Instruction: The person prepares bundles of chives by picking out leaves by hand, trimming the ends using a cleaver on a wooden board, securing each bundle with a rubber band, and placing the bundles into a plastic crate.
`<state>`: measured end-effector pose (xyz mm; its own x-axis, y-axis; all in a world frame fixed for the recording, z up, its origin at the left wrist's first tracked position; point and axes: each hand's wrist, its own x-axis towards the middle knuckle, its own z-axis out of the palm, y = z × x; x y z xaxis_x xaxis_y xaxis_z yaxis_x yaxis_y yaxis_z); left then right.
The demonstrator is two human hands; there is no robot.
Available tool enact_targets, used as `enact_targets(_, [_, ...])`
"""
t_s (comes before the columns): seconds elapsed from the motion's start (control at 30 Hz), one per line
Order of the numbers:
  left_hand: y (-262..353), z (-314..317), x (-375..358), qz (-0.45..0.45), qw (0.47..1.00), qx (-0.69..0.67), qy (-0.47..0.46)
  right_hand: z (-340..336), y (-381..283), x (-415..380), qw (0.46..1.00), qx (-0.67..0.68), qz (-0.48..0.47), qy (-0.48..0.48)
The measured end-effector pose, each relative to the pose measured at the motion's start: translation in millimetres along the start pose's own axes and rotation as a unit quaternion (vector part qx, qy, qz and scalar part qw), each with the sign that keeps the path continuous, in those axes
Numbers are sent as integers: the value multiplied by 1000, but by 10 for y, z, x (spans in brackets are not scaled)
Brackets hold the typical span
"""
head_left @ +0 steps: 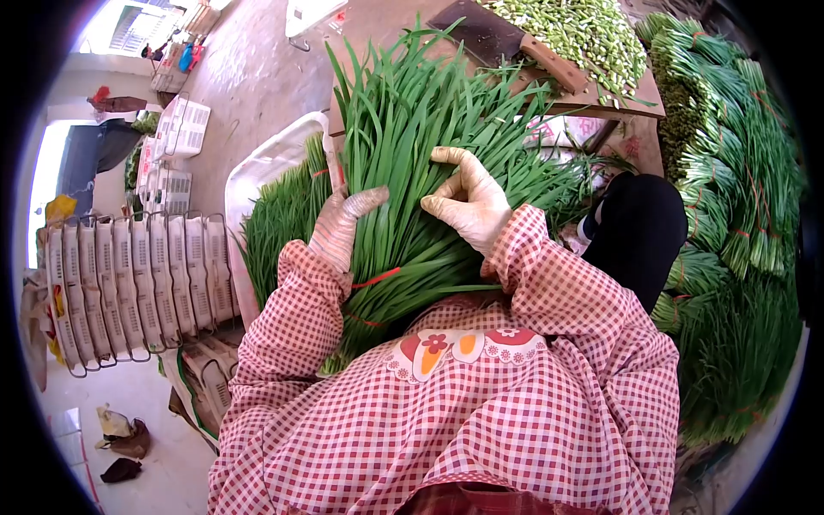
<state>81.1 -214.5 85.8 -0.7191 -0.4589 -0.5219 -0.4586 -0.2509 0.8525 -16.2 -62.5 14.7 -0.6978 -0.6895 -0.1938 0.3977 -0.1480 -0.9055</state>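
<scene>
A large bunch of garlic chives (390, 163) rises in front of my body, its long green leaves fanning toward the wooden board. My gloved left hand (342, 225) grips its left side, thumb across the leaves and fingers hidden behind them. My gloved right hand (472, 202) is over the leaves on the right, index finger and thumb curved with a gap between the tips; nothing shows in that gap, and the other fingers are partly hidden. Near my lap, a red band (376, 277) lies across the lower leaves.
Ahead is a wooden board (627, 105) bearing a cleaver (515, 43) and chopped pale stems (577, 34). Banded bundles (730, 172) are piled to the right. A white tub (279, 154) with more chives stands at left, beside stacked crates (142, 279). My knee (639, 232) juts out at right.
</scene>
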Motion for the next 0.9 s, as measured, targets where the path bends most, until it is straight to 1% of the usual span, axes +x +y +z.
enact_targets(0.03, [-8, -3, 10, -4, 1000, -7, -6, -11, -3, 29, 999, -13, 31, -6])
enact_targets(0.07, [-12, -6, 17, -7, 1000, -13, -11, -28, 19, 55, 999, -12, 31, -5])
enact_targets(0.13, [9, 31, -9, -9, 1000, -19, -14, -74, 84, 93, 998, 18, 43, -35])
enact_targets(0.23, [8, 38, -5, -8, 999, -26, -21, -88, 50, 111, 998, -3, 50, -43])
enact_targets(0.3, [-14, 19, 16, -6, 999, -27, -25, -91, 72, 120, 998, -3, 50, -44])
enact_targets(0.37, [-43, -15, 45, 0, 1000, -15, -6, -91, 83, 121, 998, -3, 50, -46])
enact_targets(0.43, [-28, -4, 42, -7, 1000, -20, -9, -93, 87, 112, 996, 24, 56, -68])
enact_targets(0.53, [-8, 33, 28, -14, 999, -27, -13, -69, 112, 126, 995, 61, 42, -72])
enact_targets(0.6, [-9, 35, 33, -13, 999, -31, -13, -80, 165, 150, 995, 60, 36, -73])
enact_targets(0.67, [-21, 18, 54, -4, 1000, 1, -6, -87, 153, 151, 995, 59, 30, -74])
enact_targets(0.73, [-7, 40, 52, -6, 1000, -8, -11, -89, 78, 131, 996, -16, 47, -79])
enact_targets(0.8, [-16, 36, 66, -9, 1000, -17, -14, -75, 84, 115, 995, -21, 50, -78])
enact_targets(0.87, [-63, 6, 115, 6, 999, -18, -26, -73, 86, 106, 995, -26, 54, -78])
enact_targets(0.9, [-86, -10, 142, 5, 999, -19, -25, -70, 85, 113, 993, -54, 63, -88])
